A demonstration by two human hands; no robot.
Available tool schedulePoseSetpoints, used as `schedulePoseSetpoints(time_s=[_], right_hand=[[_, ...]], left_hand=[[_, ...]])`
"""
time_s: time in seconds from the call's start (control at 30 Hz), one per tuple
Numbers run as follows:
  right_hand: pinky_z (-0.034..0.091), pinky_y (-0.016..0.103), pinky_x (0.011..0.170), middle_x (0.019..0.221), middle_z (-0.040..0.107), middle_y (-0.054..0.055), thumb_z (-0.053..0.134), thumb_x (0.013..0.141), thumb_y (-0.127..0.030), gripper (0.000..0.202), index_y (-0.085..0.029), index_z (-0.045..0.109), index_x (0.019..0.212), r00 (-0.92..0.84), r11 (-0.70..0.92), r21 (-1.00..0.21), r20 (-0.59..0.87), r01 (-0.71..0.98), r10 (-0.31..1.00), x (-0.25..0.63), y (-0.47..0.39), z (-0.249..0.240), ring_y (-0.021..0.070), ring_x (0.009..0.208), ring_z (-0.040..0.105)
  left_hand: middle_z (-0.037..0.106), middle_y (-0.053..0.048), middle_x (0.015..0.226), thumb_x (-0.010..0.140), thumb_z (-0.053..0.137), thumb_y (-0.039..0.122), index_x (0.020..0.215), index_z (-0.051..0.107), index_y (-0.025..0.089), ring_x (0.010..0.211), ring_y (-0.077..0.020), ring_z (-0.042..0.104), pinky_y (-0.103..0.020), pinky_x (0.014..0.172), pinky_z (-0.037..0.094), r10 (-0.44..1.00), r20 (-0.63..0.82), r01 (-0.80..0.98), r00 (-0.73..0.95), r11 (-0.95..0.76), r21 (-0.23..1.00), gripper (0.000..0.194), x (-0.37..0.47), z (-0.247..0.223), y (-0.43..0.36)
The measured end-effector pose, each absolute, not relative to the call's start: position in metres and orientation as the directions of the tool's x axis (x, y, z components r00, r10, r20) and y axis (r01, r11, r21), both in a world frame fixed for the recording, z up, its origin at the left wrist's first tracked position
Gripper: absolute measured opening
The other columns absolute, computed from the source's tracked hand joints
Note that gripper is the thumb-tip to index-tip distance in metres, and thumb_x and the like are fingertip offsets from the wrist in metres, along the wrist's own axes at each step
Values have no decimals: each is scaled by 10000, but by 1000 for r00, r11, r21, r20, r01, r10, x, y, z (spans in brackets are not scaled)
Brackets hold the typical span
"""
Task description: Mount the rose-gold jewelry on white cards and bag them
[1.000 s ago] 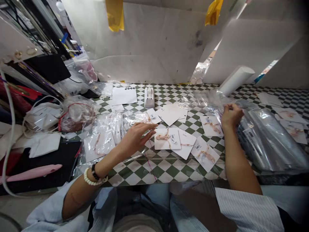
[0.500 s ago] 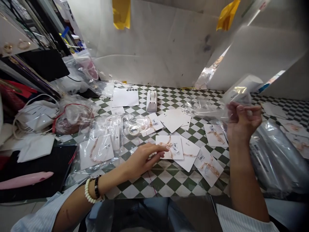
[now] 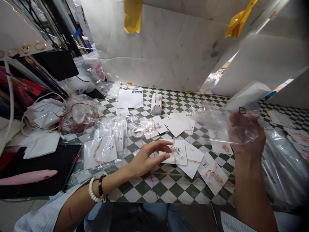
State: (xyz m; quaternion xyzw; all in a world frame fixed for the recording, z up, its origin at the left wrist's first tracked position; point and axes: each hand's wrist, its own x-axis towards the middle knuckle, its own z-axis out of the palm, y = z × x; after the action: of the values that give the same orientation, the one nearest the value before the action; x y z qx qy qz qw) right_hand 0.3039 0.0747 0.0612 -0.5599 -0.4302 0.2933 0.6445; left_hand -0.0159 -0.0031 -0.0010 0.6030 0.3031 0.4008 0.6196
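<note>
Left hand (image 3: pixel 150 157) at centre, fingers parted over one card (image 3: pixel 181 149); raised right hand (image 3: pixel 254 137) at right grips one bag (image 3: pixel 225 129).

Two in all: one left hand (image 3: pixel 149 158) at six o'clock, one right hand (image 3: pixel 251 132) at three. One clear bag (image 3: pixel 220 130) in the right hand. Four jewellery cards (image 3: pixel 213 174) between three and five o'clock, one more near the centre, one bagged at eight. Two bracelets (image 3: pixel 91 190) between seven and eight. One pink tool (image 3: pixel 29 178) at eight, one tape dispenser (image 3: pixel 156 104) at twelve, one white roll (image 3: pixel 253 91) between two and three, two yellow tape strips (image 3: pixel 132 16) at half past eleven and half past one.
</note>
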Motion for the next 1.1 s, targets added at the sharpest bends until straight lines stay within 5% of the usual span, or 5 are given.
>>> schedulePoseSetpoints(time_s=[0.17,0.37,0.57,0.93,1.1], right_hand=[[557,416,679,978,741,135,658,709,-511,347,-239,449,767,301,188,-978,208,94,931,254,48,97,302,920,726],[610,436,690,892,764,70,721,816,-469,301,-247,520,844,219,308,-951,296,-23,930,197,3,110,287,845,746],[633,389,736,930,775,50,588,946,-431,201,-250,521,892,335,292,-955,258,-52,906,173,-27,83,259,926,748],[611,402,732,913,765,86,723,828,-424,288,-195,579,929,432,18,-999,33,39,901,180,-66,21,279,868,752],[419,584,1116,1484,494,41,834,730,-313,710,-366,504,1357,461,198,-759,557,621,691,184,-61,33,312,1407,438]], left_hand=[[598,-53,1384,779,830,284,1412,527,321,1343,-235,524,-428,1203,384,802,50,-246,595,122,961,702,-15,-12,3],[566,-123,1431,819,786,450,1422,537,265,1362,-293,512,-502,1167,404,483,21,-266,875,445,855,678,-7,-20,1],[659,-137,1301,812,801,419,1181,689,189,1232,-285,623,-475,1076,501,769,-129,-549,626,553,627,448,-13,-17,5],[722,-97,1170,864,713,330,1051,640,161,1171,-240,664,-397,1047,537,966,-129,-614,225,243,751,262,-27,-2,10],[724,-123,1173,864,702,345,1195,625,140,1148,-263,679,-395,1023,555,964,-96,-506,248,213,836,397,-32,3,11]])
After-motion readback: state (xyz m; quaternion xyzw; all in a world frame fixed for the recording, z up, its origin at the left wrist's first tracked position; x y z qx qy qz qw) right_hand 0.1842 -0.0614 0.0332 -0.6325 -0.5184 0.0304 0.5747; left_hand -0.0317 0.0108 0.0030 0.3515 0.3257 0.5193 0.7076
